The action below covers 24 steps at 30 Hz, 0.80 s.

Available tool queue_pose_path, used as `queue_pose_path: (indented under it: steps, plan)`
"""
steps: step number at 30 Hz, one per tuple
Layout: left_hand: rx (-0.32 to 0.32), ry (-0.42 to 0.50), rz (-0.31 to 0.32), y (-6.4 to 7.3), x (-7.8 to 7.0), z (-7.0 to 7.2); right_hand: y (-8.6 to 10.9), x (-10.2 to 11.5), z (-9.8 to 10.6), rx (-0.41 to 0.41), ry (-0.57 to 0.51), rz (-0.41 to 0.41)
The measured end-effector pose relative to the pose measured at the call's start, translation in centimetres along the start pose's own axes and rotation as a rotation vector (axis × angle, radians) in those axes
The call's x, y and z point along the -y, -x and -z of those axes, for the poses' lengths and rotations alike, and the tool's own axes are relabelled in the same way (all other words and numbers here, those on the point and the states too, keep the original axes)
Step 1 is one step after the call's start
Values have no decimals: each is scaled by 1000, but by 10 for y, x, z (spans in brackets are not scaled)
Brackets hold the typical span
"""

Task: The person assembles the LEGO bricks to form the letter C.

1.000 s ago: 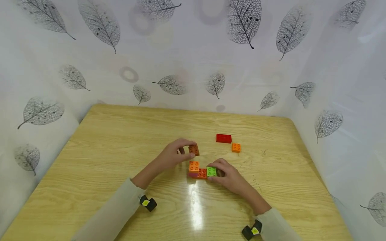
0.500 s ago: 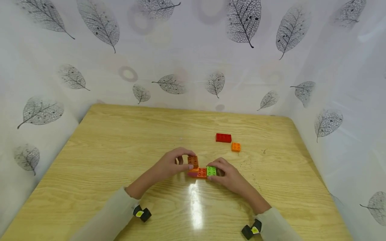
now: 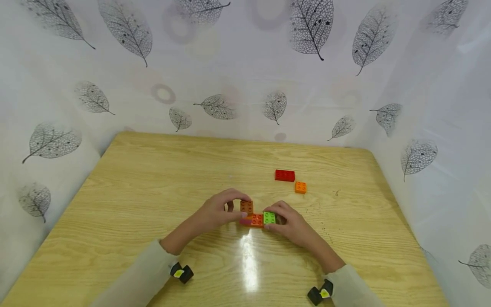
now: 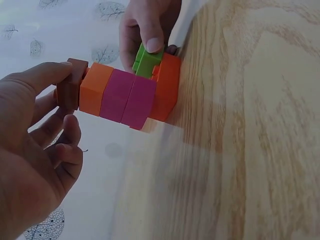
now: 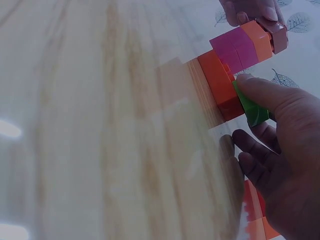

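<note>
A brown toy brick (image 4: pixel 73 85) is pinched between the thumb and fingers of my left hand (image 3: pixel 220 209). It sits on top of an orange brick (image 4: pixel 96 90), slightly tilted in the left wrist view. Below that come two purple bricks (image 4: pixel 127 97) in a stack. The stack stands on one end of a long red-orange brick (image 4: pixel 167 87) lying on the table. At the other end of that base, my right hand (image 3: pixel 289 224) grips a green brick (image 3: pixel 269 218) with thumb and fingers.
Farther back on the wooden table (image 3: pixel 172 170) lie a red brick (image 3: pixel 284 175) and a small orange brick (image 3: pixel 301 187), close together. A leaf-patterned white sheet (image 3: pixel 245 76) hangs around the table's back and sides.
My left hand has come down and nearer with the brown brick, from behind the stack onto the orange brick. My right hand has stayed on the green brick.
</note>
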<state>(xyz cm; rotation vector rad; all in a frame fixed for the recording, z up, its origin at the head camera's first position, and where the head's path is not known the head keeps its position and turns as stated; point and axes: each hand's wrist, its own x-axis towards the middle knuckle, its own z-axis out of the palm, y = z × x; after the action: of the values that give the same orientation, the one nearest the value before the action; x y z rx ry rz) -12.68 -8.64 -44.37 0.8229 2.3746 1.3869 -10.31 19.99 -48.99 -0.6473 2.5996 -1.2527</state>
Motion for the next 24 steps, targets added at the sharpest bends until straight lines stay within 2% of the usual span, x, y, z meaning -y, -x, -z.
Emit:
queue_pose_path:
  steps: [6, 10, 24]
  plan:
    - [-10, -150, -5, 1, -6, 2, 0, -1, 0, 1, -7, -6]
    - [-7, -200, -7, 0, -9, 2, -1, 0, 0, 2, -10, -2]
    - [-57, -148, -10, 1, -4, -3, 0, 3, 1, 5, 13, -9]
